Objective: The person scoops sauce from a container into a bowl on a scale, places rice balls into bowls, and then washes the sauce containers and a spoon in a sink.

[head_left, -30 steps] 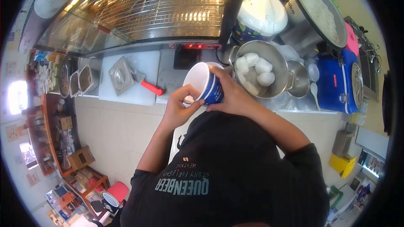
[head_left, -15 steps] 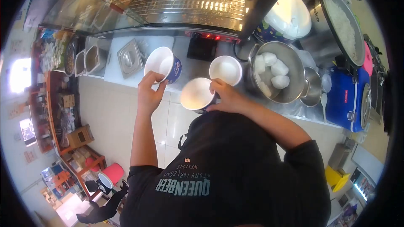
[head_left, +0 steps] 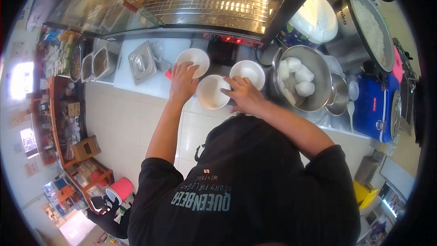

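Observation:
Three white paper bowls stand close together at the counter's front edge. My left hand (head_left: 183, 83) grips the rim of the left bowl (head_left: 198, 57), its fingers reaching over the inside. My right hand (head_left: 246, 94) holds the front bowl (head_left: 211, 93) by its right rim, with fingertips over the edge and the thumb lower down. Just behind my right hand is the third bowl (head_left: 250, 72), with its inside showing white. To the right, a steel pot (head_left: 321, 75) holds several white rounded lumps.
A lidded steel container (head_left: 142, 63) lies on a white board (head_left: 125, 79) at left. Behind is a lit glass cabinet with wire racks (head_left: 205, 4). A large rice pot (head_left: 371, 27), a blue cooler (head_left: 369, 102) and a white spoon (head_left: 351, 111) are at right.
My left hand has moved right and forward with its bowl, now beside the others. The front bowl, tilted before, now sits more level in my right hand.

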Motion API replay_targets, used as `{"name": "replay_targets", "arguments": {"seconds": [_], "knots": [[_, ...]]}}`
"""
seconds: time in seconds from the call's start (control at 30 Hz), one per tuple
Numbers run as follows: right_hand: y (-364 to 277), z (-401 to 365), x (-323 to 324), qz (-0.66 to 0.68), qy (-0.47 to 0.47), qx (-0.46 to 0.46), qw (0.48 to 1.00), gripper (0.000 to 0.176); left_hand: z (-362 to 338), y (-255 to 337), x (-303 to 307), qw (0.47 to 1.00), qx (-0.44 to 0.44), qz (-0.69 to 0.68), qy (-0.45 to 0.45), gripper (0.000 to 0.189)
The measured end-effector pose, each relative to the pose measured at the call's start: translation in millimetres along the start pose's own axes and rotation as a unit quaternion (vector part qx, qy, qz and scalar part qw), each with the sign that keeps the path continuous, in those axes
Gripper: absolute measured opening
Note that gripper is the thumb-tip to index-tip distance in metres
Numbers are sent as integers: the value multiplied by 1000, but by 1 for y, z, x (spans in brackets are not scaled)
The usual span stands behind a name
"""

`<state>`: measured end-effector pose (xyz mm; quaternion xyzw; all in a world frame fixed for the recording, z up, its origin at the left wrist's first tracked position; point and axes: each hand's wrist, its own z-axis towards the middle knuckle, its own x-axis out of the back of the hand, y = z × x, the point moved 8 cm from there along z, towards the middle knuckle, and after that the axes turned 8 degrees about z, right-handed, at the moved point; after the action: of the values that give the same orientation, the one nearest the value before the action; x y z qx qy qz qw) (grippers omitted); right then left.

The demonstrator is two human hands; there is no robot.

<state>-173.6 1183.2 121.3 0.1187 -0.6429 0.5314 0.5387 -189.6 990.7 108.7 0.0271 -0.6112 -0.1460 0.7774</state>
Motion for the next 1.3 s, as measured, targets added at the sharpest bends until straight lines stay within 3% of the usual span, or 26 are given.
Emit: {"name": "replay_targets", "arguments": {"seconds": [0.03,0.1,0.13,0.23,0.33,0.47,0.57,0.63,0.73,0.77,0.87,0.97,1.1,1.17,1.3], "knots": [[-3,-2,3,1,22,14,1000,45,-1,7,8,1000,2,-29,3,42],[13,-13,9,12,31,-77,996,37,-5,21,23,996,8,-85,14,49],[22,-21,12,19,34,-123,992,33,-13,33,17,990,-23,-136,-25,48],[38,-38,4,-45,-45,-118,991,13,-43,74,-8,968,-132,-131,-170,47],[35,-41,-3,-58,-35,-83,994,5,-64,55,-50,964,-117,-63,-230,49],[17,-30,27,-4,-36,-113,993,7,-51,52,-22,980,-47,-120,-152,71],[-7,-23,69,101,49,-122,986,12,-24,82,24,970,-11,-233,-73,95],[-18,-18,79,163,20,-160,973,17,-12,107,41,946,-23,-321,-32,106],[-23,-18,82,252,-9,-238,938,22,-9,125,39,939,6,-344,22,114],[-23,-20,82,280,-17,-269,921,23,-10,127,38,941,18,-338,20,115],[-24,-20,106,277,77,-261,922,21,-23,127,34,950,45,-308,26,113],[-34,-12,132,161,162,-170,959,17,-43,128,18,945,22,-324,40,109],[-4,5,92,30,129,-140,981,9,-66,133,-25,953,14,-304,-12,98],[19,13,59,-16,60,-148,987,9,-66,134,-33,951,34,-307,-27,91],[53,9,20,-33,38,-133,990,14,-70,134,-38,957,33,-287,-33,87]]}}
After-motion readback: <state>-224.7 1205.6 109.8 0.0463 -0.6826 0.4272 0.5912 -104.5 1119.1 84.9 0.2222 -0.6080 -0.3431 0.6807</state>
